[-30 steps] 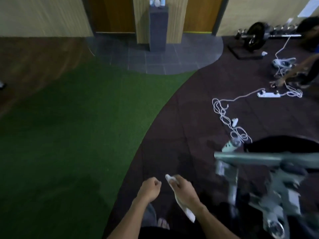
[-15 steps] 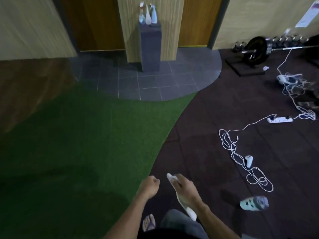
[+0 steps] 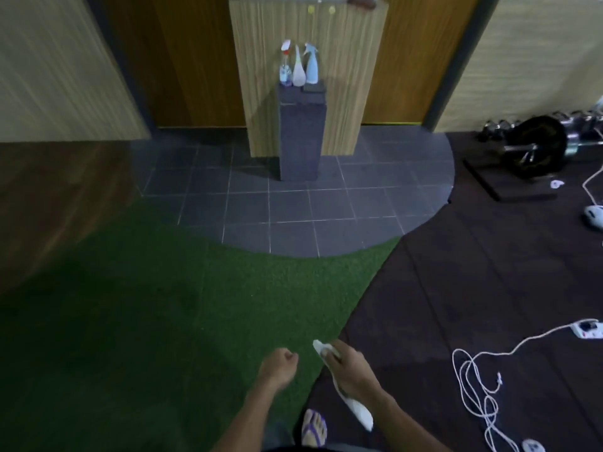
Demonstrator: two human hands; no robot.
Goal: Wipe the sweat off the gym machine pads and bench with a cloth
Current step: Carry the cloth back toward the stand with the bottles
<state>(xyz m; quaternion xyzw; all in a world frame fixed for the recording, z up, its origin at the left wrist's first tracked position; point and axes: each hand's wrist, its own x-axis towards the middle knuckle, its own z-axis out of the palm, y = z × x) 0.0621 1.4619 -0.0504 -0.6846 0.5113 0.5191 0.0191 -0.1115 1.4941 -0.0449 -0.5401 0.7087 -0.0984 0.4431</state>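
Low in the frame, the right hand has its fingers curled round one white cloth, whose ends stick out above and below the fist. The left hand beside it is a closed fist holding nothing. Three spray bottles stand on one dark pedestal at upper centre. One white cable coils at lower right.

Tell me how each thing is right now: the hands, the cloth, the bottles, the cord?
Left hand: fingers curled, holding nothing.
Right hand: curled round the cloth.
Cloth: white, bunched in the right hand, both ends sticking out.
Spray bottles: three, upright, side by side on the dark pedestal.
White cord: loose loops lying on the dark floor.
Power strip: flat on the floor.
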